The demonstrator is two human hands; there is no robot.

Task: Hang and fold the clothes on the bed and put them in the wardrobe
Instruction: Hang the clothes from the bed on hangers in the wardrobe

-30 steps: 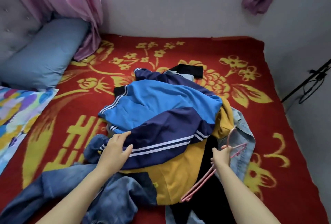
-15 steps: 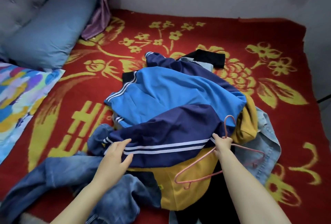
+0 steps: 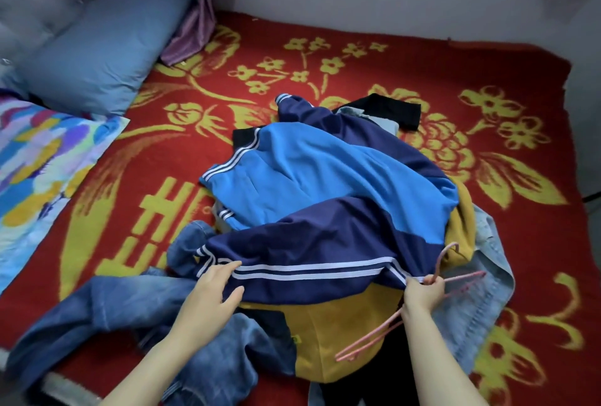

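A blue and navy track jacket (image 3: 325,197) with white stripes lies on top of a heap of clothes in the middle of the bed. Under it show a mustard-yellow garment (image 3: 341,334), dark jeans (image 3: 130,305), a light denim piece (image 3: 481,301) and a black garment (image 3: 390,108). My left hand (image 3: 211,295) lies on the jacket's striped hem, fingers extended over the cloth. My right hand (image 3: 422,292) grips a pink wire hanger (image 3: 455,282) at its neck, right at the hem's right end. The hanger's lower bar runs down beside my right wrist.
The bed carries a red blanket (image 3: 357,58) with yellow flowers. A blue pillow (image 3: 107,41) and a colourful patterned pillow (image 3: 42,152) lie at the left. A pink curtain (image 3: 195,9) hangs at the back left. Grey walls close the back and right sides.
My right hand has brought the pink hanger up from beside the heap to the jacket's hem. My left hand slid a little along the striped hem. The view moved closer.
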